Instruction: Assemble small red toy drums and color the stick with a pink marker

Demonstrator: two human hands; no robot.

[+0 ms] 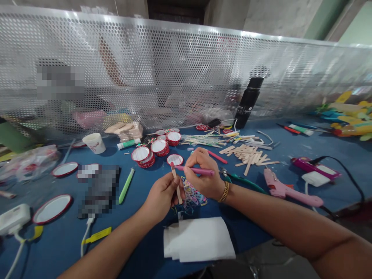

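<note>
Between the thumb and fingers of my left hand [162, 193] is a wooden craft stick [178, 190], held upright with its top end coloured red. My right hand [203, 174] grips a pink marker [200, 170], its tip at the stick's red end. Under and behind my hands lies a tangle of multicoloured string [194, 193]. A small round lid with a red rim [174, 159] sits just beyond the stick. A folded white paper [200, 240] rests on the blue table in front of me.
Many loose craft sticks [251, 154] lie right of centre, near green-handled pliers [244, 181] and a pink glue gun [290, 190]. Red-rimmed lids [141, 154] are stacked behind. A black bottle [249, 102] leans by the perforated metal screen [186, 69]. A green marker [126, 186] lies left.
</note>
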